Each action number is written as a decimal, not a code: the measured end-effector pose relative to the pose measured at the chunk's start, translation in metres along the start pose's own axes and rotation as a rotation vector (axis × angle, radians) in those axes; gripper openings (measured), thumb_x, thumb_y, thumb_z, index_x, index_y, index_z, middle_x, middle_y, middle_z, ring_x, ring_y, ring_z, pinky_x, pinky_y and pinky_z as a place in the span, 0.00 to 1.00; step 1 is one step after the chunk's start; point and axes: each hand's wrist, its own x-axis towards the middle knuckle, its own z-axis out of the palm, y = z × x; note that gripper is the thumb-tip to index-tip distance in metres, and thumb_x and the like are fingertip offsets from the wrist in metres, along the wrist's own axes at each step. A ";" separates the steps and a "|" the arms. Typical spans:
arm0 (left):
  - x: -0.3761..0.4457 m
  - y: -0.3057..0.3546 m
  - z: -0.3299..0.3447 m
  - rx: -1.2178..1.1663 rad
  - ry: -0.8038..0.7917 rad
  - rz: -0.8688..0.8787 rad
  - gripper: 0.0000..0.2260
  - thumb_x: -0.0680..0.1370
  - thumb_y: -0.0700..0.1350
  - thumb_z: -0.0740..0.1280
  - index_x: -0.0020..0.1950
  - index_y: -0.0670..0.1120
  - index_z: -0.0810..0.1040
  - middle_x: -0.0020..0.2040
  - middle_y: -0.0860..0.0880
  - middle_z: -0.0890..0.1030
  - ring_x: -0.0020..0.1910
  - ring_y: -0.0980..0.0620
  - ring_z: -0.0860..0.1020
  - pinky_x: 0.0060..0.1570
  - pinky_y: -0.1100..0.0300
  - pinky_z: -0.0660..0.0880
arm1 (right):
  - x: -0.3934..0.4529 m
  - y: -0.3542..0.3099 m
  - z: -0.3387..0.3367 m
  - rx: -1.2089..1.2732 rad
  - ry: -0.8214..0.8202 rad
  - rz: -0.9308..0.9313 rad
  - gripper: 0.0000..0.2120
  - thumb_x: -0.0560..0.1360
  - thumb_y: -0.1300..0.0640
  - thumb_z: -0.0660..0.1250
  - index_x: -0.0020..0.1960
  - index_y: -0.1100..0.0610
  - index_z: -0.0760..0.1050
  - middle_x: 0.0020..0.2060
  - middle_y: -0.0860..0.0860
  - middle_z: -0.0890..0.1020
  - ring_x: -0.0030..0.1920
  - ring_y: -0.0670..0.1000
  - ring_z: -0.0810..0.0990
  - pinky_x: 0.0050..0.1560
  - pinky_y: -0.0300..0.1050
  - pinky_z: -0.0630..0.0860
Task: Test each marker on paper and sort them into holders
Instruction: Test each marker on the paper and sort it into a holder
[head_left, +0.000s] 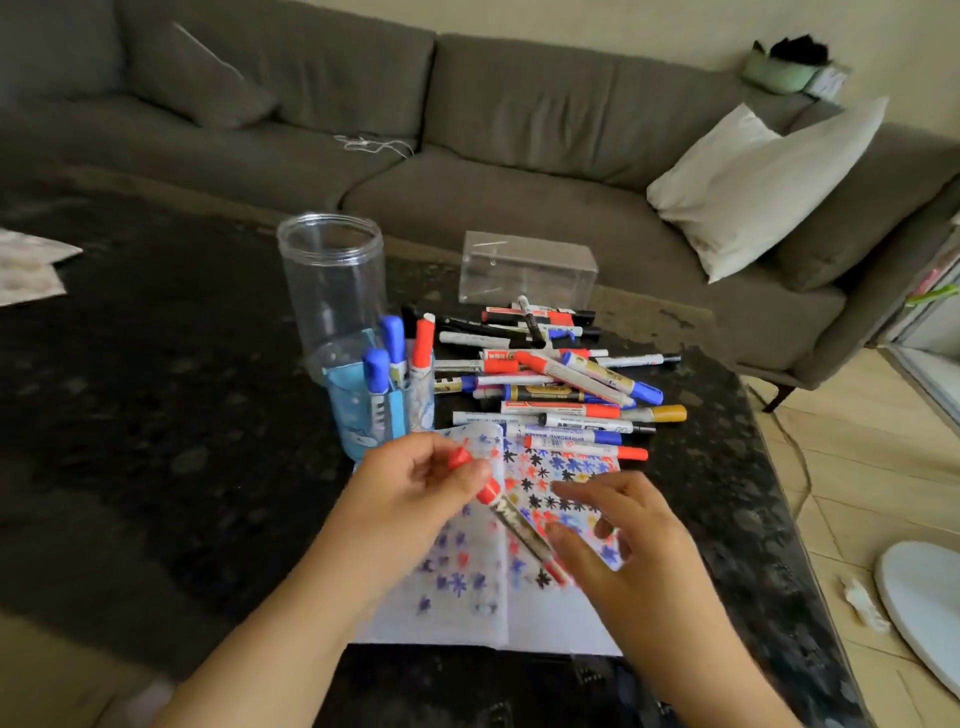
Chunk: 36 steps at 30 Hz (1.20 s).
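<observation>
A red marker hangs slanted over the open paper pad, which is covered in red, blue and black star scribbles. My left hand pinches the marker by its red cap end. My right hand hovers over the pad with fingers spread and blurred, its thumb against the marker's lower barrel. A pile of several markers lies behind the pad. A blue patterned cup holds blue and red markers. A tall clear jar and a clear box stand empty.
Everything sits on a dark speckled table whose right edge runs near a light floor. A grey sofa with a white cushion lies beyond. Papers rest at the table's far left.
</observation>
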 end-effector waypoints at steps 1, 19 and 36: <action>-0.002 0.004 -0.007 0.042 0.025 0.035 0.02 0.73 0.42 0.70 0.41 0.45 0.80 0.29 0.55 0.79 0.30 0.64 0.75 0.34 0.73 0.70 | 0.006 -0.013 0.007 -0.020 -0.084 -0.064 0.13 0.71 0.51 0.71 0.54 0.39 0.74 0.45 0.36 0.72 0.47 0.36 0.72 0.44 0.25 0.67; 0.037 -0.003 -0.109 0.883 0.113 0.222 0.23 0.79 0.40 0.60 0.73 0.52 0.62 0.73 0.56 0.62 0.70 0.56 0.61 0.67 0.63 0.60 | 0.098 -0.128 0.053 0.099 0.019 -0.246 0.04 0.78 0.55 0.63 0.50 0.50 0.68 0.39 0.40 0.76 0.40 0.39 0.76 0.37 0.28 0.71; 0.025 -0.031 -0.040 0.700 0.021 0.280 0.12 0.78 0.44 0.63 0.61 0.52 0.74 0.53 0.57 0.77 0.51 0.58 0.77 0.51 0.65 0.74 | 0.083 -0.026 0.051 -0.147 -0.004 -0.084 0.20 0.76 0.54 0.66 0.67 0.51 0.69 0.62 0.47 0.69 0.59 0.46 0.72 0.56 0.33 0.67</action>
